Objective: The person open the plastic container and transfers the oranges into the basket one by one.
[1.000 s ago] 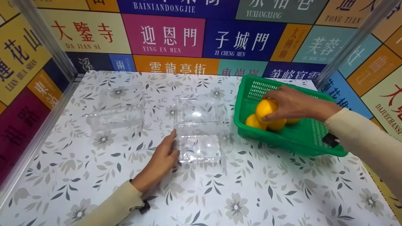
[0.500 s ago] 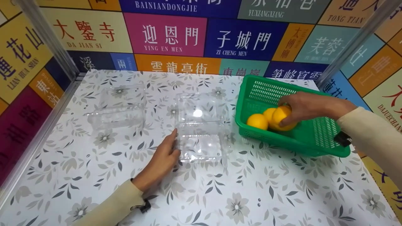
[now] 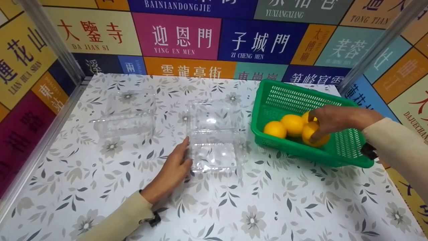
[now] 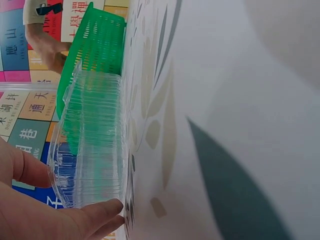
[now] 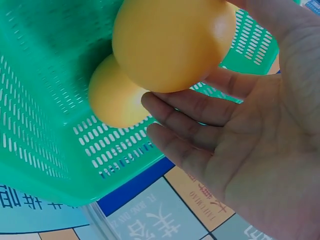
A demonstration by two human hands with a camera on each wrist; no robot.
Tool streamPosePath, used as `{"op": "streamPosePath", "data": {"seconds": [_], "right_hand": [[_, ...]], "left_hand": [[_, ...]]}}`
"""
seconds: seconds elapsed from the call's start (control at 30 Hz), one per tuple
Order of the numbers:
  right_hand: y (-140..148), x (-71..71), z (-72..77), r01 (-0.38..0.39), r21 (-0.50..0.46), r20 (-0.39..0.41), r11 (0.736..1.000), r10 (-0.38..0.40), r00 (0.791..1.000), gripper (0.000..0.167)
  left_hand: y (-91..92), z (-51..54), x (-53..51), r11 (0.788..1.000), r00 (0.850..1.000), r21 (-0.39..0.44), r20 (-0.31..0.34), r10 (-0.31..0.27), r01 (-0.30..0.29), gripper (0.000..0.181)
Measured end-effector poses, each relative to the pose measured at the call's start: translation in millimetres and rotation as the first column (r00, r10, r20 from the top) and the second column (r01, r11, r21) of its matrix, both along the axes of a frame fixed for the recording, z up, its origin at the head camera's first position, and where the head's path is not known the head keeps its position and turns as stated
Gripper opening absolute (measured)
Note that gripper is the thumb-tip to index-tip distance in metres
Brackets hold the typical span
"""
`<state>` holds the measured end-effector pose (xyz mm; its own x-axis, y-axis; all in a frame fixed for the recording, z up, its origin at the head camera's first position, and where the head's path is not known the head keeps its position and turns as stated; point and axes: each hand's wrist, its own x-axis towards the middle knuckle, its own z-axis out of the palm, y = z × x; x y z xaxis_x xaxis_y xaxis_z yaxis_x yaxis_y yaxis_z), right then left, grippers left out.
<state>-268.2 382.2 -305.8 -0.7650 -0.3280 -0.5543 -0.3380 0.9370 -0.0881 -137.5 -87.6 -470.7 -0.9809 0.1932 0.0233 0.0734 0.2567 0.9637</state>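
Observation:
In the head view my right hand reaches into the green basket and grips an orange with thumb and fingers. The right wrist view shows the fingertips against this orange, with a second orange beyond it. To the left of the held fruit lie a middle orange and a leftmost orange; another behind is partly hidden by the hand. My left hand rests on the table, its straight fingers touching the left side of an opened clear plastic clamshell box.
A second opened clear clamshell box stands at the far left of the table. Flower-patterned covering spreads across the tabletop. Panels with printed characters wall off the back and sides, with metal posts at the corners.
My right hand has moved right and down inside the basket with the orange, from above the left fruits to their right. The left hand and both boxes stay put.

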Motion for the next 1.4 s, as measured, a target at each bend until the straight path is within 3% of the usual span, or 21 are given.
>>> {"op": "streamPosePath", "data": {"seconds": [0.23, 0.5, 0.67, 0.93, 1.2, 1.4], "right_hand": [[12, -1.3, -8.2, 0.022, 0.026, 0.094, 0.999, -0.024, 0.995, 0.079], [25, 4.2, -27.9, 0.019, -0.006, 0.150, 1.000, -0.018, 0.989, 0.046], [30, 8.1, -35.1, 0.036, -0.030, 0.153, 0.999, -0.031, 0.988, 0.038], [28, 8.8, -34.2, 0.055, -0.026, 0.156, 0.998, -0.050, 0.986, 0.047], [27, 9.5, -32.9, 0.066, -0.030, 0.175, 0.997, -0.060, 0.983, 0.051], [26, 8.8, -31.0, 0.035, -0.034, 0.172, 0.999, -0.029, 0.985, 0.056]], "left_hand": [[-1.2, -0.1, 0.4, 1.000, 1.000, -0.012, 0.001, -0.004, 0.005, 0.079], [-0.3, 0.5, -1.6, 0.999, 1.000, -0.037, -0.027, -0.008, 0.007, 0.077], [0.5, 0.1, -3.5, 0.998, 0.998, -0.055, -0.058, -0.010, 0.007, 0.077], [-0.2, -0.1, -1.0, 1.000, 1.000, -0.015, -0.013, -0.004, 0.004, 0.079], [0.0, -0.7, -0.5, 1.000, 1.000, -0.010, -0.012, -0.006, 0.006, 0.080], [0.0, 0.0, 0.0, 1.000, 1.000, 0.008, 0.010, -0.010, 0.009, 0.080]]}}
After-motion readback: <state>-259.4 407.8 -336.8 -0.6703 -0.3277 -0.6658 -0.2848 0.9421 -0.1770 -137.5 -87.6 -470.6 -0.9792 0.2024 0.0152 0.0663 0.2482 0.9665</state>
